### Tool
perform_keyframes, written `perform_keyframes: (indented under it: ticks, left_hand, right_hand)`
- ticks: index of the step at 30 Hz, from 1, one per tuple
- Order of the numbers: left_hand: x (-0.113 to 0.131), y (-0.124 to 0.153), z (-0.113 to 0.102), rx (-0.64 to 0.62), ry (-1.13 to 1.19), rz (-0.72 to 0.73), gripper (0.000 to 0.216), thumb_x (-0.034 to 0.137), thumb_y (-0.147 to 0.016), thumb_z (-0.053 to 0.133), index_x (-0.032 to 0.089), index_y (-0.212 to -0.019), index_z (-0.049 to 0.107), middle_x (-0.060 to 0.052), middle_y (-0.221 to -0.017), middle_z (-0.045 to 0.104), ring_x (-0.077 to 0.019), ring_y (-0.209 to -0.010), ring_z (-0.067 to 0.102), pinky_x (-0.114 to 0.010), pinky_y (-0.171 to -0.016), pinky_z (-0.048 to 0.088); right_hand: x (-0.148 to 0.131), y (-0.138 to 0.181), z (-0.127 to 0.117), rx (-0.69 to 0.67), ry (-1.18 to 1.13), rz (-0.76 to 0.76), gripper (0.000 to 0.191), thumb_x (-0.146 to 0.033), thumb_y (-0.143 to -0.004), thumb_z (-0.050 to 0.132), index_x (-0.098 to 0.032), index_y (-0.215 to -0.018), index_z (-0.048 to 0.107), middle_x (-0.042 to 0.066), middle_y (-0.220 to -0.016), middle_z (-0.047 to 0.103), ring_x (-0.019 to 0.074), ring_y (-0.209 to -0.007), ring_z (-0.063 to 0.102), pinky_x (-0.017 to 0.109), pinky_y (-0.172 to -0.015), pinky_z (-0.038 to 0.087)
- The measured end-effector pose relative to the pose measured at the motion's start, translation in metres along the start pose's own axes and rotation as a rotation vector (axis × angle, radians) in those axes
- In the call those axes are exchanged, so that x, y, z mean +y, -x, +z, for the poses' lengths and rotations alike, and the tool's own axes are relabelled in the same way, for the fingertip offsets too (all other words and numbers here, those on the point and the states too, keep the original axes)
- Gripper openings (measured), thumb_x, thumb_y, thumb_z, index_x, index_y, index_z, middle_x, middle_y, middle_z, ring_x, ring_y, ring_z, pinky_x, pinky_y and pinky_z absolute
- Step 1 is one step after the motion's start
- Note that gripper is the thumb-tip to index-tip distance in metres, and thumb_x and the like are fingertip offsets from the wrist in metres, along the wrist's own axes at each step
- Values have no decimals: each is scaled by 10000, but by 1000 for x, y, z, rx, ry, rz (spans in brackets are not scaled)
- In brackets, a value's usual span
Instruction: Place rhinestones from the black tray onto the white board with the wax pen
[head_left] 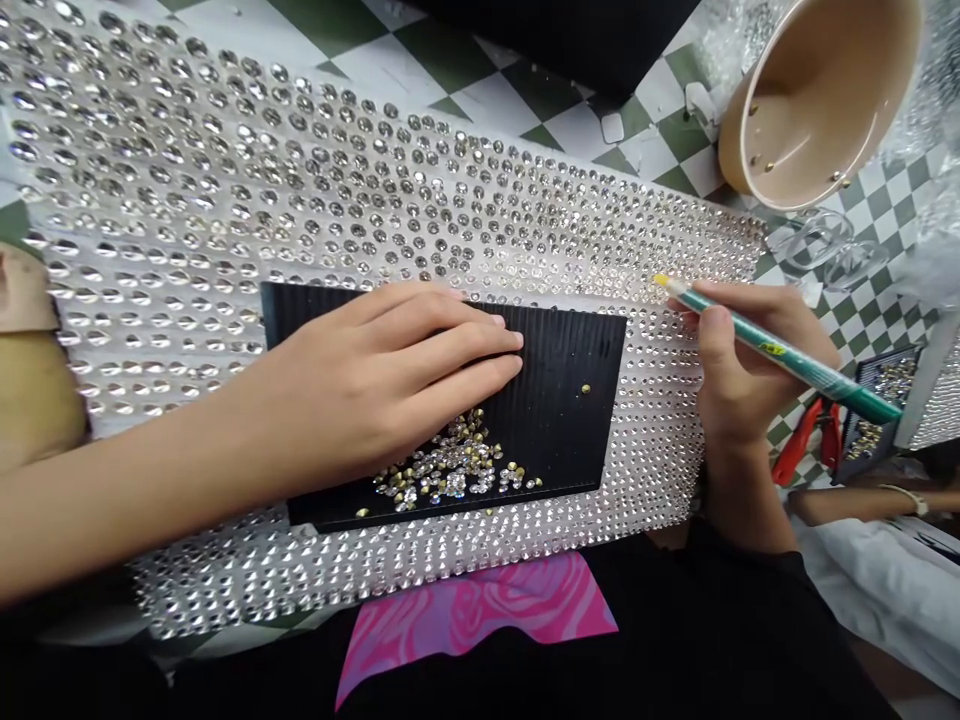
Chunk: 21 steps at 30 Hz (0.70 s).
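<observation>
"Head cam: hands?"
"2. R hand [754,395] pinched on 1 pen [795,356], tip by gem sheet [360,200]."
"L hand [397,370]?"
"Flat, gripping nothing, atop 1 black tray [555,430] on sheet."
"Loose gems [461,468]?"
"Dozens, can't ct."

A green pencil [814,365] is gripped by the right hand [757,360], its yellow tip [661,281] being directed at a stone-studded sheet [420,215]; a black ribbed tray [555,430] is laid upon the sheet and partly covered by the flat left hand [397,370]; loose faceted stones [457,465] are clustered beside that hand, near the tray's lower edge; a beige bowl [832,80], with a few stones inside, and a red-handled tool [796,440] are seen at right; a checked surface [465,85] is partly covered by the sheet.
</observation>
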<state>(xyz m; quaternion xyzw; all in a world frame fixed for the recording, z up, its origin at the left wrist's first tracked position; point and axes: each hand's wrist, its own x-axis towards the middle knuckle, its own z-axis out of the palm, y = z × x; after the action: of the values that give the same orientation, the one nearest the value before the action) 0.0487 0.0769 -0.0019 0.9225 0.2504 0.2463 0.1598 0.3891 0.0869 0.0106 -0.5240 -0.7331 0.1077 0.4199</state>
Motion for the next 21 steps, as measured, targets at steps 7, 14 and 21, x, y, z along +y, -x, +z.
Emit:
perform_keyframes:
  ticks: [7, 14, 21]
  left_hand:
    - [1, -5, -1, 8, -123, 66, 298, 116, -1099, 465, 159, -1314, 668, -103, -1341, 809, -273, -1183, 769, -456, -1092, 655]
    - [2, -6, -3, -19, -129, 61, 307, 129, -1104, 460, 174, -1351, 636, -109, -1339, 808, -254, -1201, 765, -460, -1074, 678]
    - [4, -5, -4, -73, -164, 36, 293, 170, -1138, 445, 213, -1381, 605, -66, -1355, 801, -223, -1274, 736, -429, -1119, 657]
  right_hand:
    - [-8, 1, -4, 21, 60, 24, 154, -256, -1021, 750, -322, -1104, 862, 3, -931, 824, 227, -804, 785, 416, -696, 636]
    - [-49, -3, -23, -592, -305, -75, 276, -213, -1018, 705, -272, -1278, 778, 18, -899, 795, 187, -805, 765, 377, -734, 666]
    - [-79, 10, -9, -828, -367, -190, 187, -128, -1045, 681, -194, -1216, 718, 42, -970, 840, 162, -870, 761, 328, -794, 695]
